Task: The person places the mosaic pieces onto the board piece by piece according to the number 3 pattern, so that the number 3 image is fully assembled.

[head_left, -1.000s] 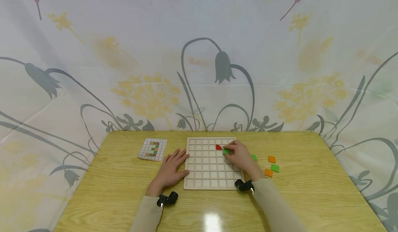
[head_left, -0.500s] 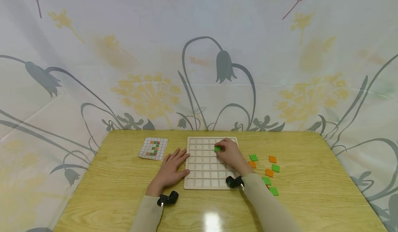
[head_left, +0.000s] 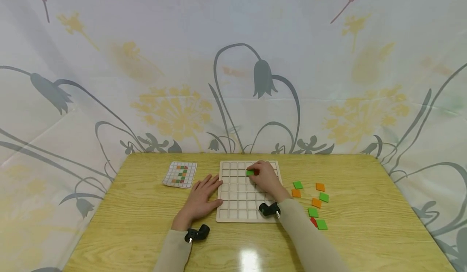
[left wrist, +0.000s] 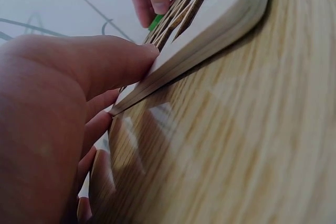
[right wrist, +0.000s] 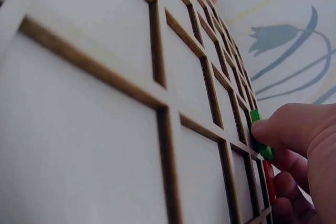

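My right hand pinches the green tile just left of the red piece; my left hand touches the grid board.

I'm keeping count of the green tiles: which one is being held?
The green tile pinched by the right hand at the board; the four other visible green tiles lie loose on the table.

Green tile; pale gridded board; yellow wood-grained table.
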`<state>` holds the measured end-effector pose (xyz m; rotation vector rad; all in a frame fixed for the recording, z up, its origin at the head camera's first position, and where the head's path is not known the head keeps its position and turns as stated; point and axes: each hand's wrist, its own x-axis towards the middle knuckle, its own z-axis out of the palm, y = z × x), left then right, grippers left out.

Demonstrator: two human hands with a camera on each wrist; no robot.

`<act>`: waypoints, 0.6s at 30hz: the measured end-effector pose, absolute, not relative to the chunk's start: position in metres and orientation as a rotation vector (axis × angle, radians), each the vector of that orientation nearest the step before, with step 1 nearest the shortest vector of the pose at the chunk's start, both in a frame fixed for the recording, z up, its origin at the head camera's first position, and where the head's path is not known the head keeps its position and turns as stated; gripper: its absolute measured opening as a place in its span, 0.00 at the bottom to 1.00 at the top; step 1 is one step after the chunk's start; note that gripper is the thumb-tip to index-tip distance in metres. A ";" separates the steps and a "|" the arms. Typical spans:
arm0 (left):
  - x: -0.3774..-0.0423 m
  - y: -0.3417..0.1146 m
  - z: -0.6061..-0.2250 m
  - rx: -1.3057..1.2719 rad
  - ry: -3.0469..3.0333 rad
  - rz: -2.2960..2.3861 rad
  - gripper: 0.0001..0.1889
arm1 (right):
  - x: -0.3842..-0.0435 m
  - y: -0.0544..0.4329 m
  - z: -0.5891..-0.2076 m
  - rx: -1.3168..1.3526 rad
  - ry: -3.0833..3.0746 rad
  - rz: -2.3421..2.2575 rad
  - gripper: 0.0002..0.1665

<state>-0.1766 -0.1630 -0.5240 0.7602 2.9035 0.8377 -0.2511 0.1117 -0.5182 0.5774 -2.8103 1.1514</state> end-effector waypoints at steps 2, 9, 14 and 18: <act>-0.177 -0.163 -0.524 0.757 2.905 0.836 0.33 | -0.252 0.111 -0.519 0.556 -2.809 1.197 0.14; -0.178 -0.162 -0.525 0.759 2.909 0.842 0.33 | -0.253 0.112 -0.520 0.510 -2.840 1.300 0.14; -0.176 -0.162 -0.526 0.754 2.910 0.850 0.33 | -0.253 0.110 -0.519 0.527 -2.869 1.269 0.14; -0.177 -0.162 -0.527 0.744 2.919 0.847 0.33 | -0.253 0.109 -0.518 0.510 -2.877 1.252 0.14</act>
